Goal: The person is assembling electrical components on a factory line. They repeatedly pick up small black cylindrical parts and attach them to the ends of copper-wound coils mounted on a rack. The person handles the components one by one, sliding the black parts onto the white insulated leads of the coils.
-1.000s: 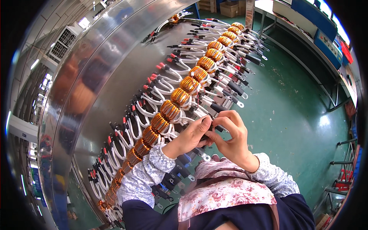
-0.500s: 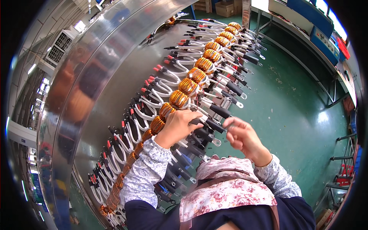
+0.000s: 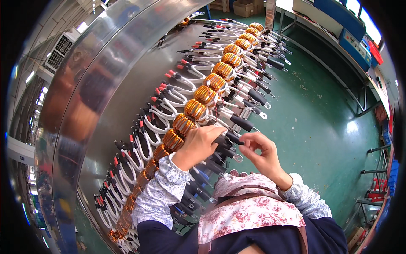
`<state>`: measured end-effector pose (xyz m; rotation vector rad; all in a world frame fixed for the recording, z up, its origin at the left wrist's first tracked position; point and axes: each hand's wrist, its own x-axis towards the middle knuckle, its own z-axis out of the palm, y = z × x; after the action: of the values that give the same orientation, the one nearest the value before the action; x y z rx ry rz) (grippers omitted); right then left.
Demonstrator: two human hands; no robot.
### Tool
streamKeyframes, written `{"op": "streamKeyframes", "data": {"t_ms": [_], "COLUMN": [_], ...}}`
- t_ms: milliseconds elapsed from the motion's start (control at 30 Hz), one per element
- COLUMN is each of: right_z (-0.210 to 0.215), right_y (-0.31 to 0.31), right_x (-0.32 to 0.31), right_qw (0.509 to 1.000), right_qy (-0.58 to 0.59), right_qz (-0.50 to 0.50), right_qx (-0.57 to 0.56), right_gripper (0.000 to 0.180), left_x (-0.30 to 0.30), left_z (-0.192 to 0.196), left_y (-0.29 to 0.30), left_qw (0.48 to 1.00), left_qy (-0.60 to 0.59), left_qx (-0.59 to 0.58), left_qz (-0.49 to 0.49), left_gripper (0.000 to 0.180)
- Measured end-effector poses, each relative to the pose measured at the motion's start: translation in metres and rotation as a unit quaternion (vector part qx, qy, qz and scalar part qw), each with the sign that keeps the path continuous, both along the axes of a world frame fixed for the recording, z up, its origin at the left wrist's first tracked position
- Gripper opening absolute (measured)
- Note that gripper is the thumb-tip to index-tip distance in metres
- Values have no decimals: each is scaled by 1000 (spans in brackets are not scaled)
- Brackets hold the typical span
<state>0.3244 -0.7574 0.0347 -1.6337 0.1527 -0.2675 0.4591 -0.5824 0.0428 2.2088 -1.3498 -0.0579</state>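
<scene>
- Landmark: the row of copper-wound toroid coils [image 3: 195,109], running from lower left up to upper right along the big curved shiny metal drum [image 3: 105,84]. All places below are given rel. to that row.
- Left of the row: white sleeved leads with red tips [image 3: 169,91] fan out over the drum face, several per coil.
- Left hand [image 3: 198,146]: sits on the row's near side, just right of the coil at approx. mid-row. Fingers curled shut round a black-sleeved lead [image 3: 230,136] coming off that coil.
- Right hand [image 3: 263,154]: further right of the row, close to the left hand. Thumb and forefinger pinched at the free end of the same black sleeve; whether they actually clamp it or just touch, can't tell.
- Right of the row: more black-sleeved leads with silver ring lugs [image 3: 263,115] hang over the drum edge above the green floor [image 3: 321,127].
- Risks (my judgement): leads lie crowded, so a pull could snag or drag a neighbour; hard tug may strain the winding or loosen a lug; the loose floral sleeve cuff [image 3: 163,186] brushes coils below and could catch.
- Count: approx. 18 coils visible, lower ones blurred so not exact; 2 hands; leads too many and too overlapped to count.
</scene>
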Motion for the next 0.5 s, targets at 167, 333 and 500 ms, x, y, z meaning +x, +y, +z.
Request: {"op": "streamKeyframes", "data": {"t_ms": [167,333,500], "right_z": [8,2,-1], "right_y": [8,7,-5], "right_x": [21,23,19], "right_qw": [959,975,986], "right_qy": [-200,-185,-161], "right_qz": [-28,-15,-18], "right_qx": [-201,-126,-43], "right_gripper": [31,20,10], "left_x": [-13,-15,-16], "left_z": [17,14,25], "left_y": [-8,-6,-11], "left_qw": [993,980,953], "left_qy": [100,166,296], "left_qx": [-22,-79,-41], "left_qz": [-53,-78,-54], "left_gripper": [32,26,21]}}
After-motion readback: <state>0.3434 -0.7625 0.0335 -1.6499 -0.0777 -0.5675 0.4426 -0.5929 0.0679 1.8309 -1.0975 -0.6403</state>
